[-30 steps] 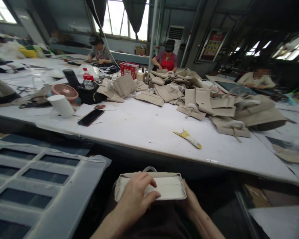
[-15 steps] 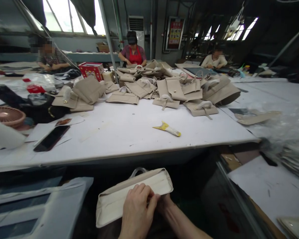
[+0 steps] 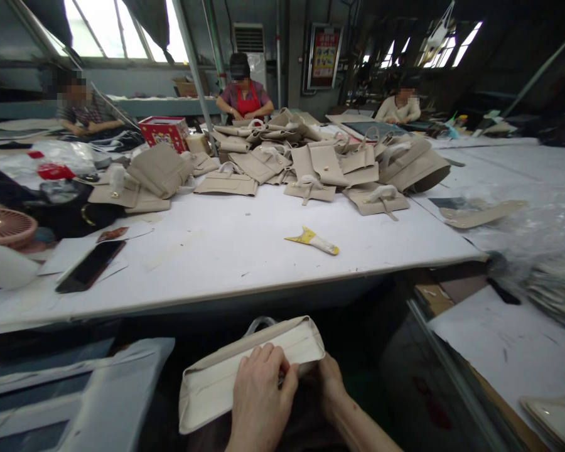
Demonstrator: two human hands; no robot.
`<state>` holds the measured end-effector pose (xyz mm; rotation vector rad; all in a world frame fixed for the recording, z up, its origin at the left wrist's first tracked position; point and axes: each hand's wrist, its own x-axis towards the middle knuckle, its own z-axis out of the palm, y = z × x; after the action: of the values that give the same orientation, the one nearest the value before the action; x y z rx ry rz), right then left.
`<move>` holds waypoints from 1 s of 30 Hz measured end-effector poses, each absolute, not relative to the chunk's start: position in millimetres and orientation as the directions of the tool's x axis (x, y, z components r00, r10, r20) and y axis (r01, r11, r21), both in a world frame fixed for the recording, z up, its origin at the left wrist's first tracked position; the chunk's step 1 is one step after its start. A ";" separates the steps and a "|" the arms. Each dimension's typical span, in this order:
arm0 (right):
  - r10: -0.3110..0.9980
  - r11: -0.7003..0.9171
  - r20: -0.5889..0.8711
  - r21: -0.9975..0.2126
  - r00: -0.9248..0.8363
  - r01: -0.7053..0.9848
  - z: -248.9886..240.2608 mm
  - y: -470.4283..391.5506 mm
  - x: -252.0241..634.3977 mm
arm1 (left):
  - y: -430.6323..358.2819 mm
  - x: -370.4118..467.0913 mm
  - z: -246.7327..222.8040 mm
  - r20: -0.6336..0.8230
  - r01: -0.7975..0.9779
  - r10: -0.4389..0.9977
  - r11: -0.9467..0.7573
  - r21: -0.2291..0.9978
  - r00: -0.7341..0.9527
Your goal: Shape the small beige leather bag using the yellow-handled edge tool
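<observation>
A beige handbag [image 3: 207, 390] is tilted over my lap, below the table's front edge. Its long cream-coloured side faces up, framed by a beige rim, and a plastic-wrapped handle shows behind it. My left hand [image 3: 262, 389] is closed on the near edge around the middle, fingers over the cream side and thumb curled at the edge. At the right end, my right hand [image 3: 332, 383] grips the bag from beside and beneath; most of its fingers are hidden behind the bag.
On the white table [image 3: 207, 251] lie a yellow-and-white tapered tool [image 3: 313, 240], a phone [image 3: 90, 266] and a pile of beige bags [image 3: 317, 164]. A pink fan [image 3: 4, 227] stands left. Plastic sheeting [image 3: 541, 232] lies right. A co-worker in a red apron [image 3: 248, 103] sits opposite.
My right hand has slid from beside my left thumb to the right end of the bag. My left hand keeps its place. The view has shifted slightly.
</observation>
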<state>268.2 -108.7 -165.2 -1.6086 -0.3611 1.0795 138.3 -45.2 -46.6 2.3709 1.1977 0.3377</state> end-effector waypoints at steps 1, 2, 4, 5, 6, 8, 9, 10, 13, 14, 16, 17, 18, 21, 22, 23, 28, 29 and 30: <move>0.684 -0.345 -0.427 -0.904 0.591 -0.253 -159.9 -125.1 273.7 | -45.7 138.5 -46.5 0.021 0.693 0.808 -0.519 0.501 0.589; 0.677 -0.335 -0.370 -0.925 0.636 -0.181 -152.8 -141.5 278.0 | -46.3 138.6 -46.4 0.028 0.694 0.810 -0.519 0.499 0.586; 0.754 -0.229 -0.067 -0.959 0.654 0.166 -135.5 -169.9 281.7 | -47.5 138.7 -45.8 0.030 0.697 0.814 -0.516 0.498 0.580; 0.806 -0.131 0.130 -0.912 0.578 0.388 -126.5 -179.9 280.8 | -48.0 138.7 -45.4 0.027 0.699 0.815 -0.513 0.499 0.579; 0.833 -0.019 0.312 -0.809 0.457 0.587 -118.2 -186.2 278.4 | -48.3 138.7 -45.0 0.024 0.700 0.816 -0.511 0.499 0.578; 0.828 0.148 0.520 -0.561 0.208 0.814 -105.7 -187.9 270.7 | -48.5 138.9 -44.4 0.022 0.701 0.817 -0.508 0.500 0.576; 0.817 0.175 0.559 -0.467 0.137 0.867 -102.0 -184.5 266.5 | -48.4 139.1 -44.2 0.024 0.700 0.817 -0.509 0.502 0.577; 0.809 0.174 0.579 -0.396 0.098 0.902 -100.3 -179.5 262.4 | -48.2 139.2 -44.2 0.026 0.699 0.817 -0.508 0.504 0.576; 0.807 0.111 0.587 -0.258 0.065 0.960 -103.8 -164.2 253.3 | -48.6 138.6 -45.1 0.030 0.696 0.820 -0.505 0.510 0.572; 0.808 0.091 0.586 -0.229 0.062 0.969 -106.5 -161.1 251.2 | -49.2 137.6 -45.7 0.031 0.694 0.819 -0.505 0.513 0.574; 0.814 0.076 0.578 -0.196 0.053 0.978 -111.6 -158.8 247.6 | -51.2 134.1 -47.7 0.036 0.685 0.823 -0.496 0.534 0.567; 0.817 0.075 0.574 -0.190 0.048 0.979 -113.5 -159.0 245.7 | -52.5 131.6 -48.9 0.043 0.676 0.824 -0.491 0.549 0.564; 0.819 0.079 0.572 -0.188 0.044 0.979 -114.9 -159.6 243.7 | -53.8 128.7 -50.1 0.054 0.662 0.822 -0.494 0.564 0.567; 0.817 0.102 0.576 -0.188 0.026 0.977 -116.6 -160.5 236.5 | -56.3 118.5 -52.0 0.106 0.610 0.787 -0.548 0.573 0.608; 0.815 0.108 0.579 -0.187 0.021 0.976 -116.7 -160.0 233.6 | -56.3 114.8 -51.9 0.120 0.603 0.774 -0.571 0.557 0.621; 0.814 0.113 0.581 -0.187 0.017 0.976 -116.8 -158.9 230.5 | -56.0 110.9 -51.6 0.129 0.608 0.770 -0.584 0.538 0.625; 0.802 0.146 0.598 -0.193 -0.002 0.970 -115.4 -149.7 212.5 | -52.0 89.6 -50.4 0.139 0.644 0.794 -0.569 0.511 0.591; 0.797 0.154 0.603 -0.190 -0.008 0.970 -114.7 -148.0 208.8 | -51.7 85.1 -50.8 0.145 0.642 0.800 -0.563 0.521 0.583; 0.794 0.164 0.608 -0.185 -0.018 0.969 -113.7 -146.4 205.1 | -51.7 80.5 -51.5 0.157 0.640 0.805 -0.558 0.528 0.572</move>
<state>205.1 -146.4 -113.7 -1.6687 -1.8503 -0.3793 80.5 -51.7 -51.5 2.3907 1.1658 0.5399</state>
